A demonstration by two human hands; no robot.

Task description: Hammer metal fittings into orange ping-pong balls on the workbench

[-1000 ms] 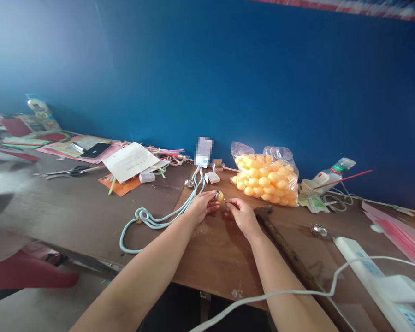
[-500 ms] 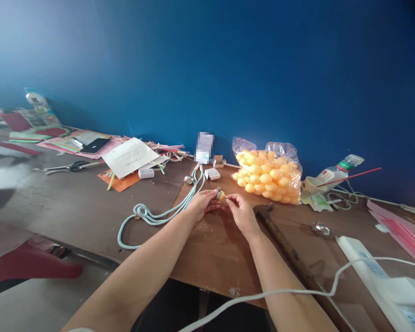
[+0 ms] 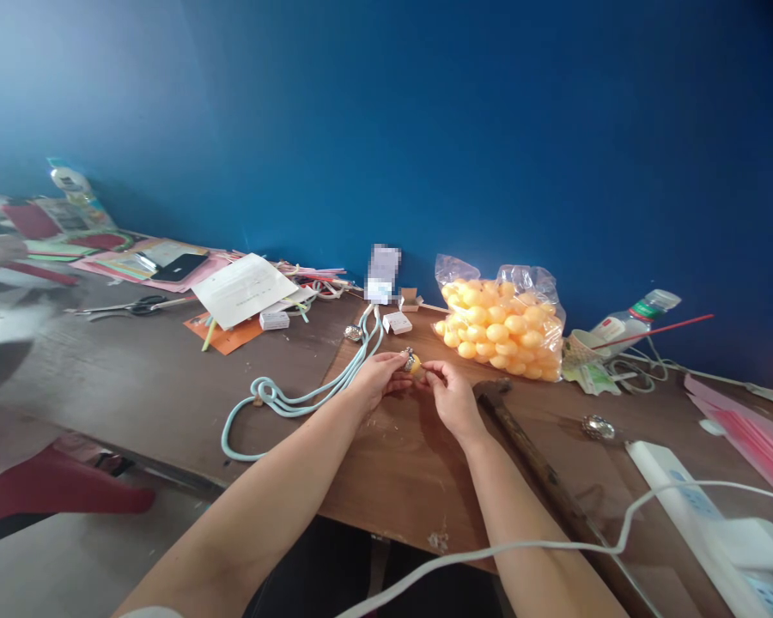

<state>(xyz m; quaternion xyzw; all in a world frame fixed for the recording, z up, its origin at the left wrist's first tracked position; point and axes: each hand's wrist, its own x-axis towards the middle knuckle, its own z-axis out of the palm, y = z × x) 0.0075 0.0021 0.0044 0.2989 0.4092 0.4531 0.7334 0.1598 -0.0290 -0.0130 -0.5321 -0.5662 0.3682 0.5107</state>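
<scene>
My left hand (image 3: 379, 379) is closed on a small orange ball (image 3: 413, 365) with a silver metal piece on top, held just above the brown table (image 3: 399, 463). My right hand (image 3: 449, 395) faces it, fingertips pinched against the ball's right side. A light blue cord (image 3: 296, 399) runs under my left wrist and coils to the left. A clear bag of orange balls (image 3: 502, 330) stands behind my hands. A hammer with a wooden handle (image 3: 534, 468) lies just right of my right hand.
Papers, a phone (image 3: 179, 267) and scissors (image 3: 143, 305) litter the table's far left. Small white boxes (image 3: 396, 323) sit near the blue wall. A plastic bottle (image 3: 624, 324), a metal bell (image 3: 596, 427), a white power strip (image 3: 696, 515) and its cable (image 3: 521, 545) lie right.
Both hands stay together on the small ball, with only slight finger movement. The view has shifted a little.
</scene>
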